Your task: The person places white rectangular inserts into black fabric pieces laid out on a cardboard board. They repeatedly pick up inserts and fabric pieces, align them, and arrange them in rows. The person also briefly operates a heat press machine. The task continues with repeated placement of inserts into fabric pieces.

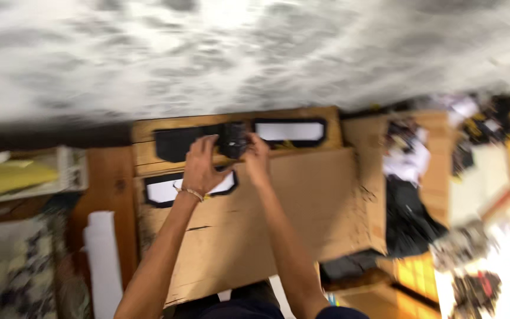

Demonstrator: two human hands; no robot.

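The picture is blurred by motion. Both my arms reach forward over a large sheet of brown cardboard (302, 212). My left hand (199, 165) and my right hand (257, 158) together grip a small black object (232, 140) between them; its kind is unclear in the blur. A thin bracelet circles my left wrist. Around the hands lie flat black-framed pieces with white centres: one (289, 131) beyond the right hand, one (163, 190) under the left wrist. A plain black piece (175, 143) lies to the far left.
The cardboard rests on a wooden board (149, 133). A white shelf with a yellow thing (7, 177) is at the left, a white roll (103, 254) below it. Cluttered items and black cloth (408, 218) fill the right. A pale mottled floor (255, 53) lies beyond.
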